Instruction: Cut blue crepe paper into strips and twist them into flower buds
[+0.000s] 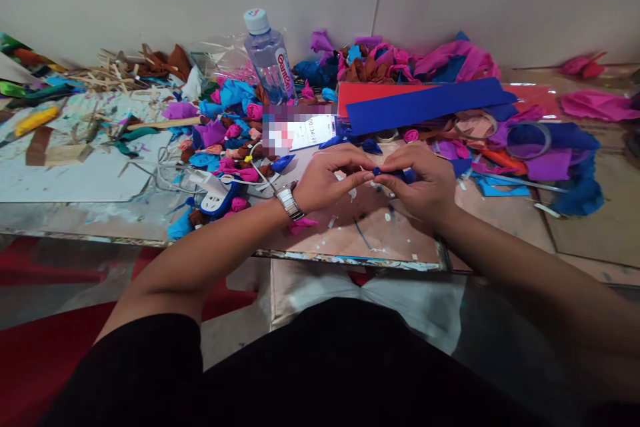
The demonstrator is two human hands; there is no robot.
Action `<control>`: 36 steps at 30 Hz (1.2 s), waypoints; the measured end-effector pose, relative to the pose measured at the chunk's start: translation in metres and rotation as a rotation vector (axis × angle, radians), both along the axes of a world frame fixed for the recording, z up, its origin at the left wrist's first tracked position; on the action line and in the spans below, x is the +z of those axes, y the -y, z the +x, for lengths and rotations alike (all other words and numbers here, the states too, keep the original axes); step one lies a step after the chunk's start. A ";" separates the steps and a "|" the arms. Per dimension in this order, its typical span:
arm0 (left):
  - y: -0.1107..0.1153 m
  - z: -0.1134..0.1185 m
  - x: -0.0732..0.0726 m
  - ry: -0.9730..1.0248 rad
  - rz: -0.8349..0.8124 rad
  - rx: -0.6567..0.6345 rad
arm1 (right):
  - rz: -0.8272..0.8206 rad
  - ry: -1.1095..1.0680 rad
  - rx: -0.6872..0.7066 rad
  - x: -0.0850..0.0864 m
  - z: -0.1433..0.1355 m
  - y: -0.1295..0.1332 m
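Observation:
My left hand (330,181) and my right hand (427,181) meet over the front of the table, fingertip to fingertip. Pinched between their thumbs and forefingers is a small twisted piece of dark blue crepe paper (377,172), mostly hidden by the fingers. More blue paper shows under the right fingers. Just behind my hands lies a phone (315,132) with a timer on its screen, and small blue paper scraps (371,146) beside it. Rolled paper buds in pink and blue, such as a pink one (254,111), lie in a heap left of my left hand.
A plastic bottle (270,63) stands behind the phone. Blue sheets (430,105) rest on a red sheet (537,99) at the back. Left are a power strip (220,201) with cables, green-handled pliers (143,135) and a yellow cutter (36,121). A tape ring (546,140) lies right.

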State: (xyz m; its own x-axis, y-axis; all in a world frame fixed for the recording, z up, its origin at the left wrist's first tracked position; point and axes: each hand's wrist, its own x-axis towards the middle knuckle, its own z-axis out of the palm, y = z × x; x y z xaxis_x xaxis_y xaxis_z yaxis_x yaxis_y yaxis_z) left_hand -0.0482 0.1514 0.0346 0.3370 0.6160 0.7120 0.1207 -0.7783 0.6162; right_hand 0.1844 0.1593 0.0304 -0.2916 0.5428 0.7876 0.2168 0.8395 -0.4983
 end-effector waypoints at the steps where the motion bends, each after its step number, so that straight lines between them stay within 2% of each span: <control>1: 0.000 0.000 0.000 -0.001 -0.001 -0.004 | 0.000 -0.003 0.005 0.000 0.000 0.000; 10: 0.003 0.001 0.001 -0.020 -0.111 -0.055 | -0.073 0.021 -0.016 0.002 -0.001 0.003; 16: 0.001 0.000 -0.002 0.030 -0.186 -0.078 | -0.057 0.035 -0.013 0.005 0.000 0.005; 26: -0.001 -0.002 -0.001 -0.012 -0.066 -0.039 | -0.058 0.040 -0.020 0.005 -0.001 0.006; 36: -0.001 -0.001 -0.008 0.056 -0.239 -0.040 | -0.037 0.088 -0.027 0.005 0.002 0.004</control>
State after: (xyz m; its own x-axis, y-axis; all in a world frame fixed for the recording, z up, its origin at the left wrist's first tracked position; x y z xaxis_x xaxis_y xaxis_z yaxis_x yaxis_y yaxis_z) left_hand -0.0489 0.1527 0.0268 0.3284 0.7565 0.5656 0.0533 -0.6127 0.7885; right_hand 0.1860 0.1555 0.0352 -0.3436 0.5801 0.7385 0.2839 0.8137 -0.5072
